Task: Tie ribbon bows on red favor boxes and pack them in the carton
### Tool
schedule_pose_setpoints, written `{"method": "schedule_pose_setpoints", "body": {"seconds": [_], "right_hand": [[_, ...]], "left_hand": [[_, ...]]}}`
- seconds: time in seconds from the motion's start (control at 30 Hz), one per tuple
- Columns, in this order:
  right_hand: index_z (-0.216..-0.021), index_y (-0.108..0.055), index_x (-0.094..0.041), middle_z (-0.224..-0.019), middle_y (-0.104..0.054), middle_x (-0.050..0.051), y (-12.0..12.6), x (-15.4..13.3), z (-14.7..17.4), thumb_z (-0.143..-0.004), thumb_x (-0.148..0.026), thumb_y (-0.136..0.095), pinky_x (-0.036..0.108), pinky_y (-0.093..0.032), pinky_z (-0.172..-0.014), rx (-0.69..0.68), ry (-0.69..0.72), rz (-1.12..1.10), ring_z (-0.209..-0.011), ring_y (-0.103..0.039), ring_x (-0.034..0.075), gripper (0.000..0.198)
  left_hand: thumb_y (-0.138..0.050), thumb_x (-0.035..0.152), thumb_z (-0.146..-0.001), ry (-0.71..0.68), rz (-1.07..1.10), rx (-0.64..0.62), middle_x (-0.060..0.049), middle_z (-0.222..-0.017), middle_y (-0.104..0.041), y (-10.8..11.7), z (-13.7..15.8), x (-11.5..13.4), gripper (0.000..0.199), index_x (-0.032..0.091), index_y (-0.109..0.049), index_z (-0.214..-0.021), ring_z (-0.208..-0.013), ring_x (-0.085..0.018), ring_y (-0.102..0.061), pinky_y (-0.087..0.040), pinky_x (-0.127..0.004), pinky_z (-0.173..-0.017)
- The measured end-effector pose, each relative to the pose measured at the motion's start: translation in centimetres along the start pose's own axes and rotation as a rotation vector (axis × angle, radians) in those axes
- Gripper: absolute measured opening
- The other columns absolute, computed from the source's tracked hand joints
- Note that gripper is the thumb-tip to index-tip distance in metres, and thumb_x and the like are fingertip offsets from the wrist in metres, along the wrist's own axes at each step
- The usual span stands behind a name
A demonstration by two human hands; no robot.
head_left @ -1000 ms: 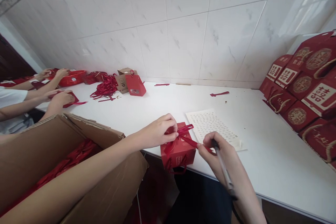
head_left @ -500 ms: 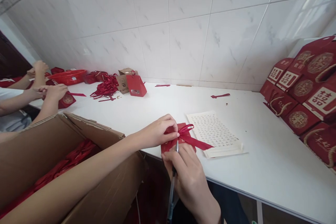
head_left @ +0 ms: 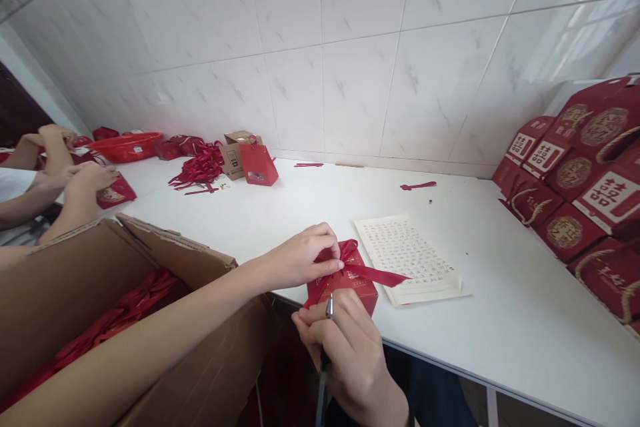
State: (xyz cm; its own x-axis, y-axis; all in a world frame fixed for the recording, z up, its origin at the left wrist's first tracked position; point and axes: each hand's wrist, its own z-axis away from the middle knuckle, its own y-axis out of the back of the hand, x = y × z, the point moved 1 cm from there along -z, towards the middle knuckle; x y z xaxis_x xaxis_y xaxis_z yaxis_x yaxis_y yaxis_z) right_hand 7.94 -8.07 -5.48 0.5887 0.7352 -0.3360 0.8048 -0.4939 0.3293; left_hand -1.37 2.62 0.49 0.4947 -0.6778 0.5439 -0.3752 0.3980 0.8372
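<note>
A small red gift box [head_left: 367, 295] sits at the table's front edge, with a red ribbon [head_left: 377, 273] tied over its top. The ribbon has a loop at the back and a long tail stretching right. My left hand [head_left: 313, 257] pinches the ribbon at its knot, thumb against forefinger. Below it, my right hand [head_left: 350, 340] is closed with a pen [head_left: 323, 373] tucked between its fingers, metal tip upward. That hand also grips another ribbon tail that runs down from the knot over the box's left side; the ribbon's end is hidden.
Handwritten sheets [head_left: 410, 260] lie right of the box. Red gift boxes [head_left: 570, 173] are stacked at far right. An open carton [head_left: 200, 340] holding red ribbons stands at left. Farther back are a ribbon pile [head_left: 200, 163], a red upright box [head_left: 259, 165] and another person's hands [head_left: 90, 180].
My right hand has moved down and left, drawing the ribbon tail with it. The bow's loop has become smaller and more of the box top shows.
</note>
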Motion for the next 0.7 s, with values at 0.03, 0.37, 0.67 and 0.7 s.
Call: {"method": "schedule_pose_setpoints", "body": {"seconds": [0.03,0.37,0.67,0.7], "right_hand": [[-0.072,-0.047,-0.018,-0.068,-0.057,0.001,0.5,0.1,-0.1,-0.084,-0.004,-0.054,0.028,-0.039,-0.058,-0.018,-0.021,-0.043,-0.061,-0.049,0.013,0.02],[-0.08,-0.054,-0.019,-0.076,-0.059,0.004,6.6,6.5,0.1,-0.08,-0.047,-0.057,0.029,-0.043,-0.056,0.148,-0.762,0.095,-0.063,-0.053,0.018,0.028],[-0.068,-0.048,-0.019,-0.061,-0.05,-0.002,8.1,6.2,0.0,-0.077,-0.04,-0.059,0.023,-0.036,-0.052,-0.295,-0.901,-0.373,-0.057,-0.044,0.013,0.026],[-0.069,-0.048,-0.019,-0.063,-0.051,-0.001,8.8,6.2,0.0,-0.077,-0.039,-0.06,0.023,-0.036,-0.053,-0.386,-0.91,-0.381,-0.058,-0.045,0.013,0.024]], "left_hand": [[-0.053,0.029,-0.084,-0.001,0.004,-0.002,-0.002,-0.094,-0.049,0.0,0.0,0.0,0.012,0.018,-0.055,-0.08,-0.086,-0.015,-0.051,-0.042,-0.028,-0.078],[-0.052,0.033,-0.084,0.008,0.024,-0.023,-0.001,-0.095,-0.048,0.3,0.3,0.2,0.014,0.02,-0.053,-0.081,-0.078,-0.012,-0.05,-0.042,-0.026,-0.072],[-0.049,0.032,-0.087,0.004,0.023,-0.024,-0.002,-0.096,-0.049,0.2,0.4,-0.2,0.013,0.02,-0.053,-0.085,-0.082,-0.013,-0.05,-0.042,-0.027,-0.075],[-0.049,0.032,-0.087,0.004,0.027,-0.026,-0.002,-0.096,-0.049,0.2,0.4,-0.2,0.013,0.02,-0.054,-0.085,-0.082,-0.014,-0.05,-0.042,-0.027,-0.075]]}}
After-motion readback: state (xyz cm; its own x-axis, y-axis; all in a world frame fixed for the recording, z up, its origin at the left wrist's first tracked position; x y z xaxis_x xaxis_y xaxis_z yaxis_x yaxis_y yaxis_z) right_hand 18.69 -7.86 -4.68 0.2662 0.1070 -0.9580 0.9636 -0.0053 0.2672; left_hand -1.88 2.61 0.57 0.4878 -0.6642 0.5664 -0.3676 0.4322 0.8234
